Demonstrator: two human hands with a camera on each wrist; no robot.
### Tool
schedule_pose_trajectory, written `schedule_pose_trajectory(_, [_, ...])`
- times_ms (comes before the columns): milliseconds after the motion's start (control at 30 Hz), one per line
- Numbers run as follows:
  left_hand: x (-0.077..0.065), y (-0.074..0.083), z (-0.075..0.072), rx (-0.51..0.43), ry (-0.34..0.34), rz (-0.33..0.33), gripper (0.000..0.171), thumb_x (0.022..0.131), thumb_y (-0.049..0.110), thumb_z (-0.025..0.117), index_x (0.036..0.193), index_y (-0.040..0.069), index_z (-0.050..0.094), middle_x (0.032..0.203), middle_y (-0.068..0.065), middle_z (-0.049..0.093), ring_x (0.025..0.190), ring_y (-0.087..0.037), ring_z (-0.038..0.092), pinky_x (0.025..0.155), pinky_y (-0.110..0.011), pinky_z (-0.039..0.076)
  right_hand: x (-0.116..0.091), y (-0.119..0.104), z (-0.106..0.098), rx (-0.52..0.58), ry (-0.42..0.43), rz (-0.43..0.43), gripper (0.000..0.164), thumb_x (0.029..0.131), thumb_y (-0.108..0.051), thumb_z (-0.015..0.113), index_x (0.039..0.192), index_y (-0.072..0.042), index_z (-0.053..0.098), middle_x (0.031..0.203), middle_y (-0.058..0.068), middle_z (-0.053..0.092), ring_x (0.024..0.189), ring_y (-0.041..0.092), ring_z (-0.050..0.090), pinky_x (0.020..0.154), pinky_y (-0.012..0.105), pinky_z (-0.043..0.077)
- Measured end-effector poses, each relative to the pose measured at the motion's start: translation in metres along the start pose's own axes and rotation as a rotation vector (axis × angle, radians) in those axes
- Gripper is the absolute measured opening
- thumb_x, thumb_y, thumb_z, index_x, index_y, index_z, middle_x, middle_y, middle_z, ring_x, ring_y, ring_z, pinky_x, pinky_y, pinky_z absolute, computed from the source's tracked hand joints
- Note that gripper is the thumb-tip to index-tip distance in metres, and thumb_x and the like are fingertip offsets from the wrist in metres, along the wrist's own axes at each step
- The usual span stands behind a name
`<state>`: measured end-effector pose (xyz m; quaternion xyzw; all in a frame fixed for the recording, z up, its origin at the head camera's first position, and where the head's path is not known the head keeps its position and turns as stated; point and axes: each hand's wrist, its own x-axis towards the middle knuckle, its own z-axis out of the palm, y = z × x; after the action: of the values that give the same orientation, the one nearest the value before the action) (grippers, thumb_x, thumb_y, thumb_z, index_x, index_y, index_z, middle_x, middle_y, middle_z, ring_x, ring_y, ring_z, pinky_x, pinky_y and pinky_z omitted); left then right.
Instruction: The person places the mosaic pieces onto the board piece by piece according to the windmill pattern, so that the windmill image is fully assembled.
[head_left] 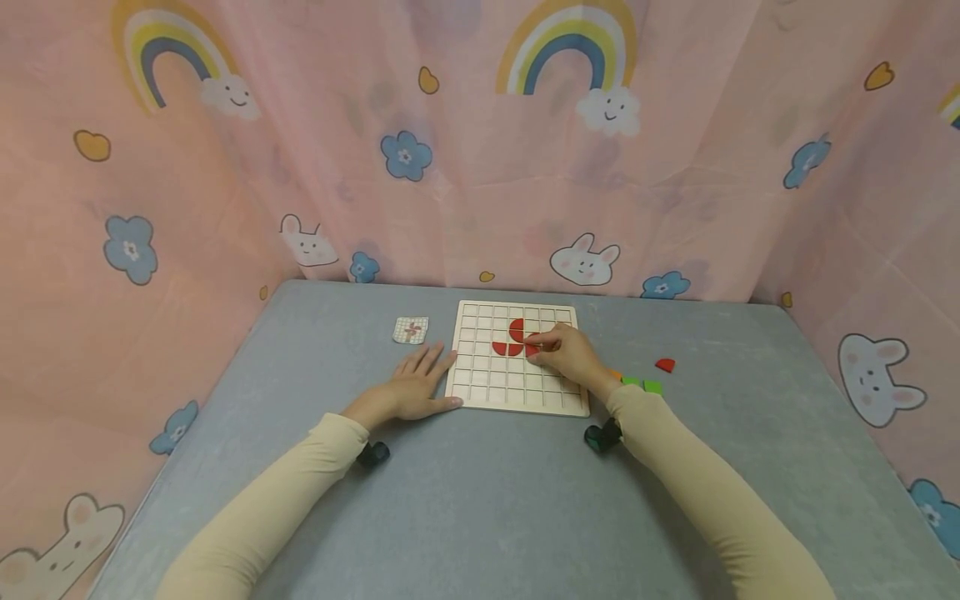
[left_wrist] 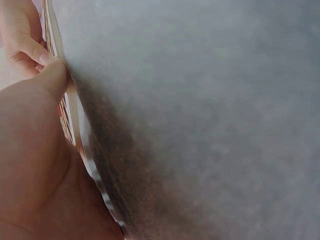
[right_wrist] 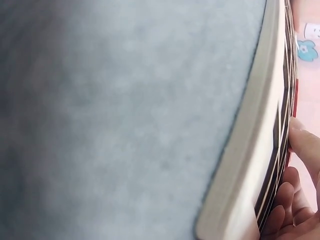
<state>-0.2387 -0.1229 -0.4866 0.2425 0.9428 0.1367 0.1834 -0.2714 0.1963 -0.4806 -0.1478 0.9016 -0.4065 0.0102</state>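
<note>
- On the gray table, a pale gridded board lies flat before you, with red pieces near its middle.
- Your right hand reaches over the board, thumb and forefinger apparently pinching a red wedge just beside those pieces.
- Your left hand lies spread on the table, touching the board's left edge.
- That wedge looks light, thin and stiff; its smooth face could slip, so take it by opposite edges.
- The board seems rigid yet light enough to slide; steady it by its rim, clear of the squares.
- Right of the board, a loose red piece, green pieces and a partly hidden orange piece should handle alike.
- Left of it, the small card looks thin and bendable; hold it by a corner.
- You can read no brand, label or lettering; the card shows a grid with a red figure.
</note>
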Motion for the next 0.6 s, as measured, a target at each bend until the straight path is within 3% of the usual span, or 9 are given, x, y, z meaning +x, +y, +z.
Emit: schedule_pose_trajectory(600, [-0.0031, 0.0036, -0.0040, -0.014, -0.014, -0.009, 0.092, 0.107, 0.059, 0.052, 0.173, 0.017, 0.004, 0.179, -0.014, -0.006, 0.164, -0.039, -0.010, 0.130, -0.060, 0.000, -0.0006, -0.0011, -0.0019, 0.023, -0.016, -0.015, 0.034, 0.091, -0.007, 0.084, 0.124, 0.001, 0.078, 0.090, 0.010, 0.056, 0.080, 0.021, 0.049, 0.074, 0.034, 0.043])
